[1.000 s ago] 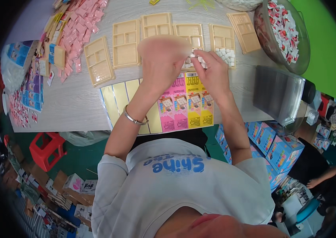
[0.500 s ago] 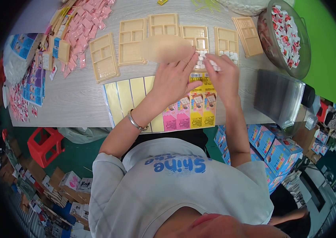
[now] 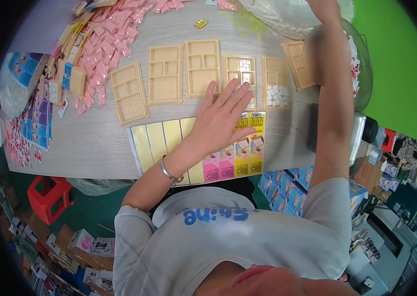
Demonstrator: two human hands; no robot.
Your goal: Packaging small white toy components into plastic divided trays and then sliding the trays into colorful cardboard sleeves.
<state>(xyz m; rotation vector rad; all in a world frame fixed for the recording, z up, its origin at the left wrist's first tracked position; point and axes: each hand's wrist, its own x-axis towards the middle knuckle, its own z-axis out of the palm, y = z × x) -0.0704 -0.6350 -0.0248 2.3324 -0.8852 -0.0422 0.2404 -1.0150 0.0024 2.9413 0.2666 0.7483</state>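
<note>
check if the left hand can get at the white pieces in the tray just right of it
Probably yes: the left hand is spread open close by, the white pieces lie uncovered in the near compartment of the tray, and the right forearm passes farther right.

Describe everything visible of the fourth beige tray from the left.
The beige tray lies open side up on the grey table, moulded, plastic-looking, with a wide top compartment, two small middle ones and another below. White pieces show in the bottom; white patches higher up may be glare. The left hand covers part of its lower half; contact is unclear.
</note>
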